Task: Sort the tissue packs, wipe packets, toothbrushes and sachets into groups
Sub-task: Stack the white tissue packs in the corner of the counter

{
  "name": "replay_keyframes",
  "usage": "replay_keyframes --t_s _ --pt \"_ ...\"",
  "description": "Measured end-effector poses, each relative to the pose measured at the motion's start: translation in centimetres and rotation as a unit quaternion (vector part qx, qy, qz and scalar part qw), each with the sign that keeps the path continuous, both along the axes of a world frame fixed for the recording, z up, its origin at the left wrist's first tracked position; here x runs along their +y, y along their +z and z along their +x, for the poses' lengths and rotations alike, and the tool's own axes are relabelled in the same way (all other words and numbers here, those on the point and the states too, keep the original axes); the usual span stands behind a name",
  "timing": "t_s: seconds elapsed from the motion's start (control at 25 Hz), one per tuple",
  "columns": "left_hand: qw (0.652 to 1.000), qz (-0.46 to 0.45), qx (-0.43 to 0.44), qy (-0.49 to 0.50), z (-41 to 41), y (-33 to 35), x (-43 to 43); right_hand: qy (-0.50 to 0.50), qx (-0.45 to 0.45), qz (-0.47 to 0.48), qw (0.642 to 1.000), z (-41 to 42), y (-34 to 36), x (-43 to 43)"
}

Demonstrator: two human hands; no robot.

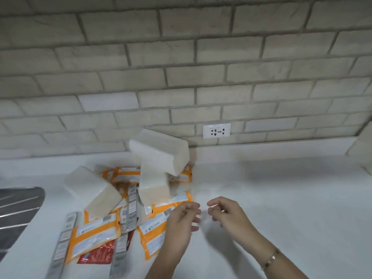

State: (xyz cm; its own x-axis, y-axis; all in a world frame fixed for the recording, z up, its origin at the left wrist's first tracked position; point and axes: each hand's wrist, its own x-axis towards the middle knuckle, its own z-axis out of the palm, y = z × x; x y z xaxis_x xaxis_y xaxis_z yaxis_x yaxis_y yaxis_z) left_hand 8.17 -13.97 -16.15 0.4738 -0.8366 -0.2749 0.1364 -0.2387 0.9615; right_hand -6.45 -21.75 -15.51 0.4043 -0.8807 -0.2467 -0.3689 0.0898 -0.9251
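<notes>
No legible words anywhere. Blurred print, barcodes and small round symbols on the orange-edged wipe packets point(94, 236); white lettering on the red sachet point(97, 256), too smeared to read.

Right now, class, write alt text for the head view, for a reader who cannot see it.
A left hand and right hand hover with loosely curled fingers, holding nothing, beside a heap of white tissue packs, orange wipe packets, grey toothbrush packs and a red sachet on a counter.

A home kitchen, by the look of it: a smooth white desk point(261, 198); a pale brick-tiled wall point(181, 57) with a white wall socket point(216, 131); a ridged steel sink drainer point(18, 208) at the desk's left edge.
</notes>
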Motion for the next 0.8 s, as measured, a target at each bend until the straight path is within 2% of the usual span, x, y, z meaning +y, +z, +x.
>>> replay_keyframes --t_s 0.08,0.12,0.16,0.2,0.28,0.32,0.36,0.44,0.52,0.68,0.8 --pt "0.999 -0.015 -0.007 0.042 2.0 0.4 0.7 0.042 -0.005 0.02 0.999 3.2 0.0 1.1" --pt "0.995 -0.028 -0.032 0.085 3.4 0.6 1.2 0.062 -0.014 0.025 0.998 4.9 0.2 1.6" --pt "0.983 -0.04 -0.095 0.15 5.2 0.8 1.7 0.078 -0.022 0.024 0.996 6.5 0.4 1.8" --pt "0.954 -0.039 -0.193 0.227 7.5 1.0 2.2 0.09 -0.026 0.019 0.995 8.0 0.7 1.8" --pt "0.838 0.026 -0.398 0.372 12.9 1.2 2.6 0.106 -0.006 -0.004 0.994 10.2 0.9 1.5" --pt "0.793 0.079 -0.437 0.417 15.8 1.3 2.6 0.112 0.011 -0.013 0.994 11.0 0.8 1.4" --pt "0.78 0.132 -0.433 0.433 18.4 1.4 2.2 0.116 0.022 -0.014 0.993 11.4 0.6 1.4" --pt "0.816 0.211 -0.373 0.388 22.5 1.9 1.3 0.13 0.037 -0.001 0.991 11.9 0.0 2.0" --pt "0.855 0.245 -0.316 0.332 24.9 1.2 0.6 0.146 0.055 0.01 0.988 11.8 -0.8 2.6" --pt "0.886 0.274 -0.259 0.271 26.2 -0.6 0.6 0.145 0.078 0.021 0.986 11.0 -1.9 2.6" --pt "0.904 0.26 -0.226 0.253 26.7 -0.8 1.3 0.122 0.076 0.029 0.989 9.8 -2.0 2.1"
